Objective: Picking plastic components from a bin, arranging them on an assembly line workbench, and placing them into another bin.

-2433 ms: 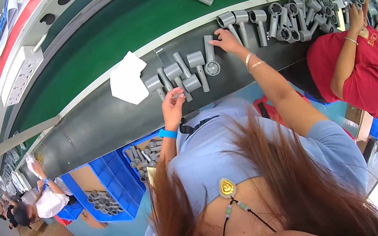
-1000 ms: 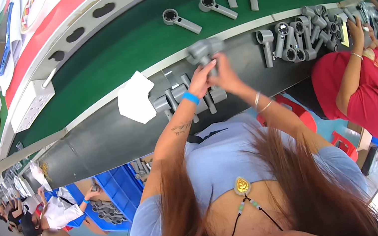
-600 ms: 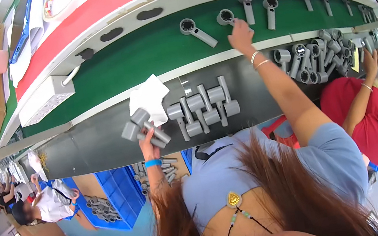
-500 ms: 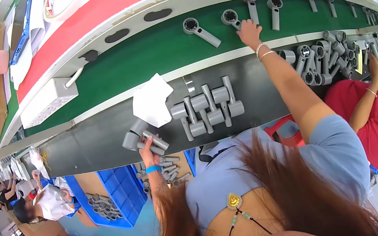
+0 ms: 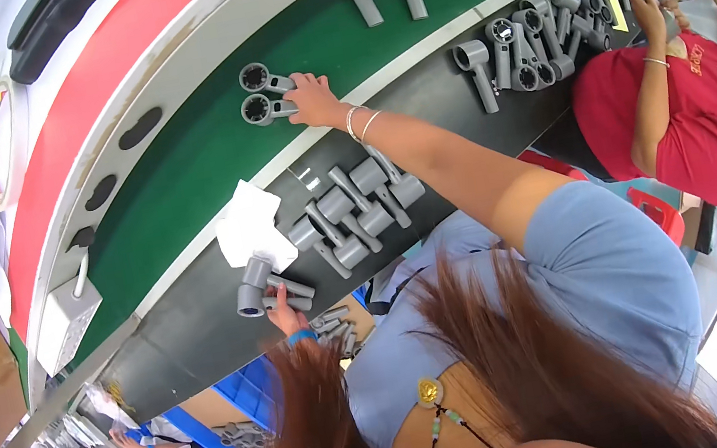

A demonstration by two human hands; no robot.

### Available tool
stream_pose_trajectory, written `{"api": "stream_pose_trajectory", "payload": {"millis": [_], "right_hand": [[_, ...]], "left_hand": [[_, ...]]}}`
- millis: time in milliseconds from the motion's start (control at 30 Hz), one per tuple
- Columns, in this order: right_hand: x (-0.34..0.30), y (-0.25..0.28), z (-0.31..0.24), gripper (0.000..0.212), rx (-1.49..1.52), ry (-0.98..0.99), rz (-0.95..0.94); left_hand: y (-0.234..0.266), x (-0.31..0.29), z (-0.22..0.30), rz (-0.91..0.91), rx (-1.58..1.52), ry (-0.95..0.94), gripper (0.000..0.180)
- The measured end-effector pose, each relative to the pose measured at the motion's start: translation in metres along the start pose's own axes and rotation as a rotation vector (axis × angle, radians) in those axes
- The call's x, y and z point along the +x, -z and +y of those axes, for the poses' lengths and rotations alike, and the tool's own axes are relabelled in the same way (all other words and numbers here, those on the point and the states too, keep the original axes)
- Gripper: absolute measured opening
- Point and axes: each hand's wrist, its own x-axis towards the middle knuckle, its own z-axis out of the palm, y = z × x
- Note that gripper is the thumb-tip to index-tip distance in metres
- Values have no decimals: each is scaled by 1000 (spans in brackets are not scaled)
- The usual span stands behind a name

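On the green belt (image 5: 205,169), the right hand (image 5: 313,100) lay with its fingers closed over the handles of two grey round-headed parts (image 5: 259,93), one just beside the other. Nearer, on the dark ledge (image 5: 203,319), the left hand (image 5: 282,306) gripped two similar grey parts (image 5: 261,294) beside a white cloth (image 5: 249,226). A row of grey parts (image 5: 356,210) lay to the right of the cloth.
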Motion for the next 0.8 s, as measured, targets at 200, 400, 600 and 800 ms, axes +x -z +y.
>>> {"api": "stream_pose_trajectory", "payload": {"millis": [200, 400, 600, 800], "right_hand": [[-56, 37, 20, 46, 205, -112, 235], [-170, 94, 95, 47, 10, -447, 339], [-208, 94, 138, 49, -81, -572, 247], [-237, 99, 133, 45, 103, -509, 684]], "left_hand": [[10, 3, -14, -33, -73, -111, 33], [22, 13, -16, -5, -119, -35, 37], [25, 24, -16, -78, -63, -37, 43], [28, 27, -27, -62, -24, -116, 53]]}}
